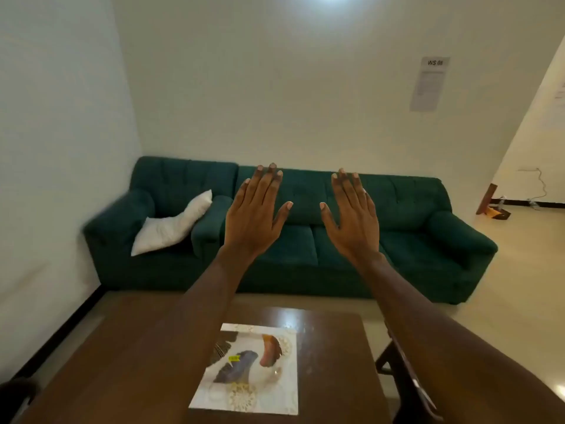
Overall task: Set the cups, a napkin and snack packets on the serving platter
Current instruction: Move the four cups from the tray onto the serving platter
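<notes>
My left hand [255, 214] and my right hand [351, 215] are both held up in front of me at arm's length, backs toward the camera, fingers straight and apart, holding nothing. They hover high above the table, in front of the sofa. Below my forearms a square white platter [275, 390] with a painted leaf and feather pattern lies flat on the brown wooden table [137, 347]; a small yellow sticker sits near its middle. No cups, napkin or snack packets are in view.
A dark green sofa [397, 240] with a white cushion [174, 224] stands against the far wall behind the table. A dark chair back [406, 371] is at the table's right edge. A paper notice [429, 84] hangs on the wall.
</notes>
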